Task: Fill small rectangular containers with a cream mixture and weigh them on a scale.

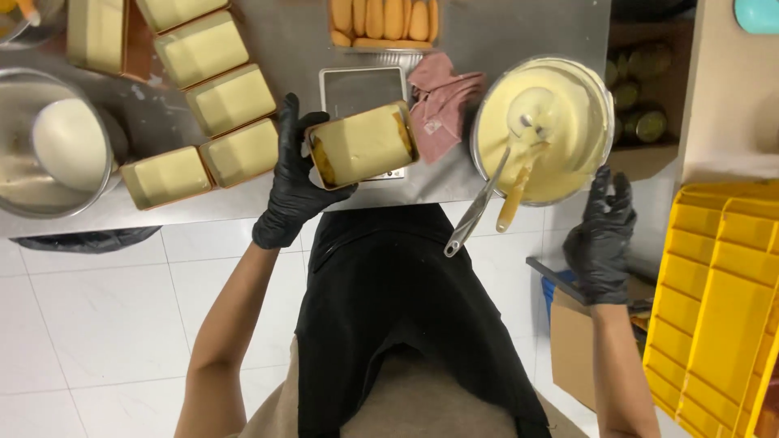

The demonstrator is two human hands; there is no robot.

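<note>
Item one: our left hand (294, 180), black-gloved, grips a rectangular tin of cream-topped dessert (363, 144) by its near short end, fingers curled over the rim, the tin tilted a little and held just above a small kitchen scale (362, 89).

Item two: our right hand (601, 237), also gloved, hangs open with fingers spread, holding nothing. It sits off the table edge, just below and beside a large steel bowl of pale yellow cream (542, 126). Two utensils rest in that bowl, a ladle (485, 195) and a spatula with a yellowish handle (514, 199), their handles jutting over the rim toward us, between our two hands.

Item three: beyond the held tin lie a pink cloth (442, 101) and a tray of ladyfinger biscuits (381, 20).

Item four: outward from our left hand, five more filled tins (231, 99) stand in a curving row on the steel table (146, 122), and farther out a bowl of white cream (49, 154).

Item five: outward from our right hand, stacked yellow crates (718, 300) stand on the floor beside a cardboard box (572, 341).
</note>
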